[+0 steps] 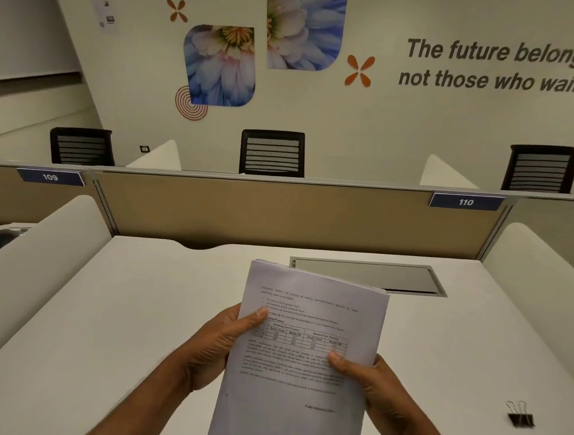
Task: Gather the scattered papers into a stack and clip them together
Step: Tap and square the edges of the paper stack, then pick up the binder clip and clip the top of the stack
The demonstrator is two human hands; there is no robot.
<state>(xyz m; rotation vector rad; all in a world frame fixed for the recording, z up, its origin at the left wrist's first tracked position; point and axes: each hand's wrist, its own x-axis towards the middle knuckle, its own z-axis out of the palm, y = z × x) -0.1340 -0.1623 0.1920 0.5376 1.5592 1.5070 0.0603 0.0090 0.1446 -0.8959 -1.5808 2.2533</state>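
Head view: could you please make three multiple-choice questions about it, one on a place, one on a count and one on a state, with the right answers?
1. Where is the binder clip?
A. on the desk, to the right of the paper stack
B. clamped on the stack
C. on the floor

2. How many black chairs stand behind the partition?
A. two
B. three
C. five

3. How is the paper stack held?
A. by the left hand and the right hand together
B. by one hand only
C. by no hand, flat on the desk

Answers:
1 A, the clip lies alone on the desk at the right.
2 B, three chair backs rise above the partition.
3 A, each hand grips one side edge of the stack.
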